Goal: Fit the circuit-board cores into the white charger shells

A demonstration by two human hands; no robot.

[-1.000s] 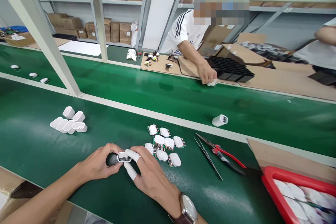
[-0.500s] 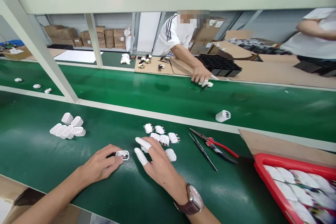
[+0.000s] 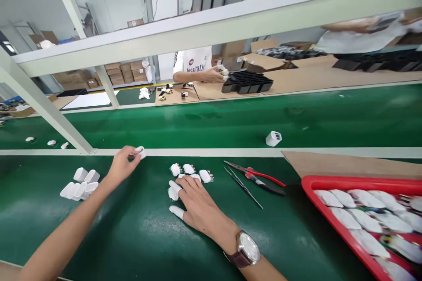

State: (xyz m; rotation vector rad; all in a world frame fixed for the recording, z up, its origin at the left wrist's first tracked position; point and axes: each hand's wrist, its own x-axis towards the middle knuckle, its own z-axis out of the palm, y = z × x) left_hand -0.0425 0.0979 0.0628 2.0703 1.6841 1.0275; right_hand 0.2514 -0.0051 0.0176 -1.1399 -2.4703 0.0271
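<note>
My left hand [image 3: 122, 166] reaches forward to the white rail at the belt's edge, fingers closed on a small white charger housing [image 3: 140, 152]. My right hand [image 3: 194, 202], with white finger cots and a wristwatch, lies over a cluster of small white circuit-board parts [image 3: 189, 171], fingers bent on one of them. A group of empty white shells [image 3: 81, 182] lies to the left of my left arm. One finished white charger [image 3: 273, 138] sits alone on the far belt.
Red-handled pliers [image 3: 260, 177] and tweezers [image 3: 243, 187] lie right of the parts. A red tray [image 3: 311, 185] of white bagged pieces and a cardboard sheet [image 3: 346, 164] sit at the right. Across the belt a person's hands [image 3: 220, 73] work at a black tray [image 3: 248, 82].
My left hand carried the white housing from in front of me forward to the belt's edge. My right hand let it go and moved onto the parts cluster. The camera tilted up.
</note>
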